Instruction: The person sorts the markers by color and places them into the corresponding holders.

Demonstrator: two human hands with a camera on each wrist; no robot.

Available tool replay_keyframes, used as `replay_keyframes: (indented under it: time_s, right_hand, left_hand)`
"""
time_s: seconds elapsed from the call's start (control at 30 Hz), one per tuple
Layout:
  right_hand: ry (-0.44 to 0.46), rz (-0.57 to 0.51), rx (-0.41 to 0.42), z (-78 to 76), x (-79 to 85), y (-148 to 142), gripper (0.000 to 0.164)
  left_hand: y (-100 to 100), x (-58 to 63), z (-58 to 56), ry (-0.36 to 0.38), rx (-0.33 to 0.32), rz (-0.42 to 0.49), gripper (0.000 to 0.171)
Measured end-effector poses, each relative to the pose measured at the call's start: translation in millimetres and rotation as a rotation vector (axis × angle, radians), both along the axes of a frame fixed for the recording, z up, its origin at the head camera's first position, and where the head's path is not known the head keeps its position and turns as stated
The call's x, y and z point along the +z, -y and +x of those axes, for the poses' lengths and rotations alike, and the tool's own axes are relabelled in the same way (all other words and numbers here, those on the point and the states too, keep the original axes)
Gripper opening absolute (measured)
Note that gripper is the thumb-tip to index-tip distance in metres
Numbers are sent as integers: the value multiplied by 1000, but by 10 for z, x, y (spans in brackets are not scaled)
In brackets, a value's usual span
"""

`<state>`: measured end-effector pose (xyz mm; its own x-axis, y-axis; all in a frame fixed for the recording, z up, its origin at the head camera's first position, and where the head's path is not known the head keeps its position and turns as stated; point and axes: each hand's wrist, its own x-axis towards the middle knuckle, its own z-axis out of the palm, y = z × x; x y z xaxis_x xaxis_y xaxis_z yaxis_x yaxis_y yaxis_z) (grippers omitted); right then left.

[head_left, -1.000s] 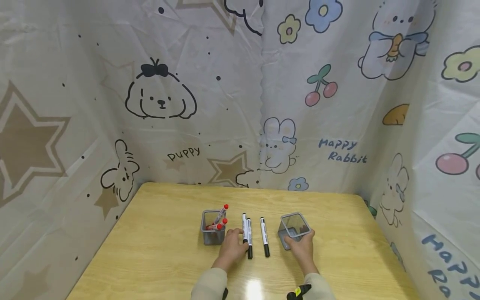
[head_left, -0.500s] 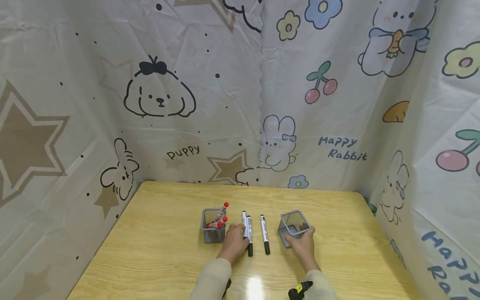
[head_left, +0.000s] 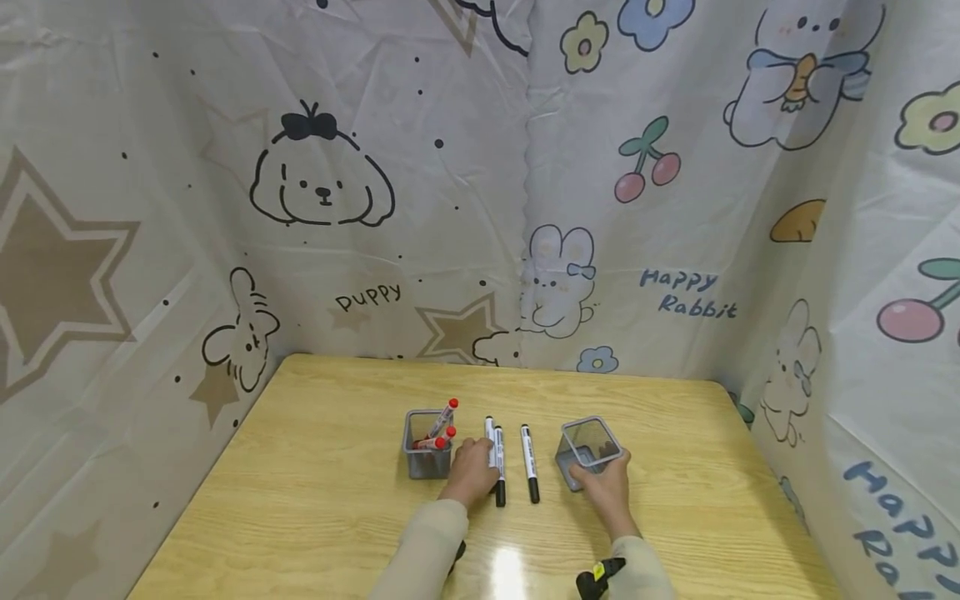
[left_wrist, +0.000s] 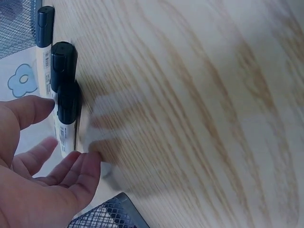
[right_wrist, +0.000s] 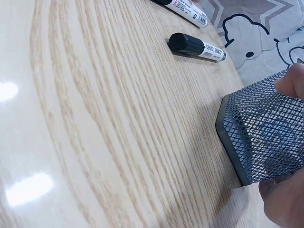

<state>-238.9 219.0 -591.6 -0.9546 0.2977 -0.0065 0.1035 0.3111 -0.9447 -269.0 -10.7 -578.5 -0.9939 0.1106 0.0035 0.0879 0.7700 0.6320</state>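
My left hand [head_left: 471,473] is at the leftmost black-capped whiteboard marker [head_left: 490,429]. In the left wrist view the thumb and the bent fingers stand apart on either side of that marker's black cap [left_wrist: 69,102]. A second black-capped marker [head_left: 500,467] lies close beside it, and a third marker [head_left: 529,458] is farther right. My right hand [head_left: 609,490] grips a grey mesh pen holder [head_left: 565,462] by its near side. In the right wrist view, thumb and fingers lie on opposite sides of the mesh wall [right_wrist: 266,128]. No markers show inside this holder.
Left of my left hand stands another mesh pen holder [head_left: 427,468] with several red-capped markers [head_left: 444,417] in it. The wooden table [head_left: 330,467] ends at a printed curtain [head_left: 330,275] behind and at both sides.
My left hand shifts slightly forward along the leftmost marker, its forearm swinging a little. The markers and my right hand with its pen holder stay in place; the head view tilts slightly.
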Motion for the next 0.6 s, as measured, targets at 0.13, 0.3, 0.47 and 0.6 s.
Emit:
replay_keyframes:
  time_s: [0.13,0.3,0.47,0.6]
  right_hand:
    - [12,3,7,-6,-3,-17,86]
    - [5,11,0,-16,10,-9,84]
    - [-12,31,1,-42,-6,11,81]
    - [-34,18,7,-35,-24,2,78]
  left_hand:
    - [-12,5,-12,-5,-13,-10,52]
    - [-42,27,-45,14,-11,-48,41]
    - [-89,21,-66,41,-30,-72,28]
    - [-136,-8,-60,32,-48,-124,29]
